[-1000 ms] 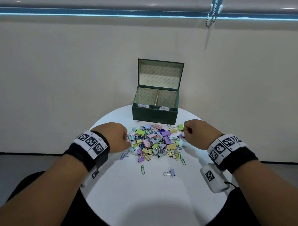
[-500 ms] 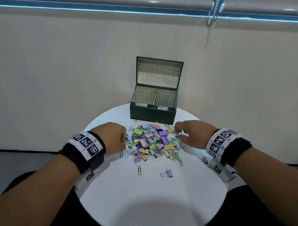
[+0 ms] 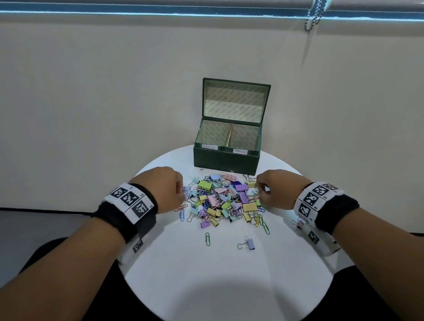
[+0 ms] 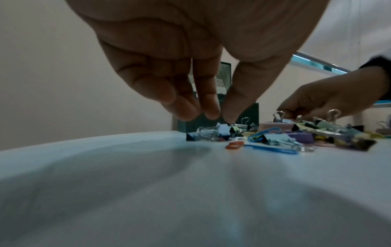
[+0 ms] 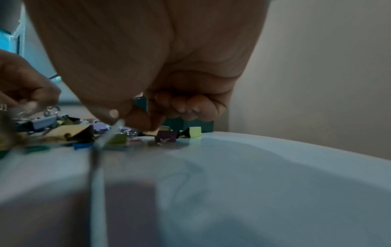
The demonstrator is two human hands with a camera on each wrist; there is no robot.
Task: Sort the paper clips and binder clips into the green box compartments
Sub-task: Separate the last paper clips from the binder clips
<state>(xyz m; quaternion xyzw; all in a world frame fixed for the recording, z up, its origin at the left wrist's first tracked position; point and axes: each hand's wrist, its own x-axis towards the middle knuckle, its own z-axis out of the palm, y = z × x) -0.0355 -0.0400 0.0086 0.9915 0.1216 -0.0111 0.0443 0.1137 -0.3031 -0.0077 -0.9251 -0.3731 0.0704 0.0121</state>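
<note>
A heap of pastel binder clips and coloured paper clips (image 3: 222,201) lies mid-table in front of the open green box (image 3: 225,160). The box has a centre divider (image 3: 228,137) and two labelled compartments; what I see of both insides looks bare. My left hand (image 4: 220,119) is at the heap's left edge, thumb and fingertips pinching a small binder clip (image 4: 222,129). My right hand (image 5: 137,124) is at the heap's right edge, its other fingers curled. Its thumb and forefinger pinch at a yellow binder clip (image 3: 251,184).
The round white table (image 3: 225,293) stands against a beige wall. A green paper clip (image 3: 207,238) and a lavender binder clip (image 3: 247,243) lie loose nearer me. A pink binder clip (image 3: 299,223) sits under my right wrist. A blind chain (image 3: 312,15) hangs above.
My right hand moved left and down onto the heap's right edge and its fingers closed there. My left hand stayed at the left edge, barely moving.
</note>
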